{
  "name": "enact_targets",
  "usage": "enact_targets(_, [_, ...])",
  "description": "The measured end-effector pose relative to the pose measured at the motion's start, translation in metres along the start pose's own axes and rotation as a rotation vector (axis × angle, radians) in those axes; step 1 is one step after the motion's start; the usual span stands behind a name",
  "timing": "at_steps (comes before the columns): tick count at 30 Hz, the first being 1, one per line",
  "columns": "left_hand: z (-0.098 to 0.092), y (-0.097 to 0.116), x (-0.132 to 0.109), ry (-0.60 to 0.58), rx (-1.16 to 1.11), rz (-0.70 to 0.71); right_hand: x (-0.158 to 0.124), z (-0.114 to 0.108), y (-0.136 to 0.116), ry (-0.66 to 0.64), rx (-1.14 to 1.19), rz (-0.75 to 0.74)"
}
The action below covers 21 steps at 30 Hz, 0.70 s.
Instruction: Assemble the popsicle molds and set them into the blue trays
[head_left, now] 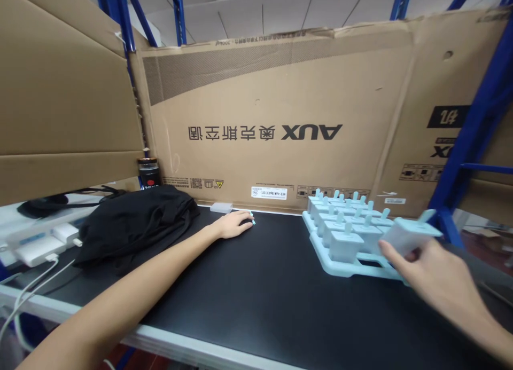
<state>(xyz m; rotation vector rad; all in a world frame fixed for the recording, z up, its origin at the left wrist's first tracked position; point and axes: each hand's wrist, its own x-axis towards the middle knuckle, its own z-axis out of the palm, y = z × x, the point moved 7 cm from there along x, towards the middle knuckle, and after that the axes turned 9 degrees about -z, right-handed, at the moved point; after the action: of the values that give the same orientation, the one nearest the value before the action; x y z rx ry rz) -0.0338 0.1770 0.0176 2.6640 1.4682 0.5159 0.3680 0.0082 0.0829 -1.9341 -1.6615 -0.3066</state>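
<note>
My right hand (pixel 441 271) grips a popsicle mold (pixel 411 235), a frosted cup with a light blue lid and stick handle. It is tilted above the near right corner of a light blue mold rack (pixel 334 267). One slot (pixel 369 263) beneath it shows bare. Several popsicle molds (pixel 347 244) stand upright in the rack, handles up. Far to the left, my left hand (pixel 234 224) rests low on the black tabletop, its fingers and thumb around a small light blue piece (pixel 253 218), mostly hidden. Behind that hand lies a translucent, whitish plastic piece (pixel 222 207).
A black cloth bag (pixel 136 226) lies left of my left arm. A dark jar (pixel 149 172) stands behind it, and white chargers with cables (pixel 44 247) lie at far left. Cardboard (pixel 256 103) walls the back; a blue rack post (pixel 473 113) rises at right.
</note>
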Motion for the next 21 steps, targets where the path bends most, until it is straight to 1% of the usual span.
enact_targets(2, [0.001, -0.003, 0.001, 0.000, -0.018, -0.008, 0.007, -0.025, -0.017, 0.043, 0.030, -0.047])
enact_targets(3, [0.001, -0.005, 0.001, 0.000, -0.026, -0.014, 0.014, -0.035, -0.031, 0.024, 0.035, -0.097])
enact_targets(5, [0.001, -0.009, 0.002, -0.001, -0.042, -0.027, 0.030, -0.046, -0.069, -0.095, 0.007, -0.220])
enact_targets(6, [0.002, -0.011, 0.002, -0.003, -0.048, -0.032, 0.038, -0.045, -0.094, -0.185, -0.021, -0.317])
enact_targets(8, [0.002, -0.012, 0.002, -0.007, -0.057, -0.036, 0.051, -0.028, -0.144, -0.405, -0.097, -0.507])
enact_targets(9, [0.003, -0.012, 0.002, -0.007, -0.060, -0.036, 0.057, -0.014, -0.165, -0.503, -0.162, -0.553])
enact_targets(10, [0.003, -0.012, 0.002, -0.007, -0.062, -0.035, 0.064, 0.001, -0.184, -0.575, -0.225, -0.585])
enact_targets(12, [0.003, -0.012, 0.001, 0.001, -0.063, -0.036, 0.073, 0.035, -0.218, -0.659, -0.348, -0.681])
enact_targets(14, [0.002, -0.012, 0.000, 0.013, -0.059, -0.041, 0.082, 0.069, -0.241, -0.704, -0.399, -0.699])
enact_targets(16, [0.002, -0.013, 0.000, 0.021, -0.054, -0.049, 0.090, 0.095, -0.256, -0.713, -0.443, -0.707])
enact_targets(18, [0.003, -0.014, 0.001, 0.020, -0.052, -0.054, 0.097, 0.113, -0.266, -0.696, -0.474, -0.731])
enact_targets(21, [0.006, -0.016, 0.002, 0.002, -0.058, -0.058, 0.105, 0.126, -0.272, -0.674, -0.499, -0.777])
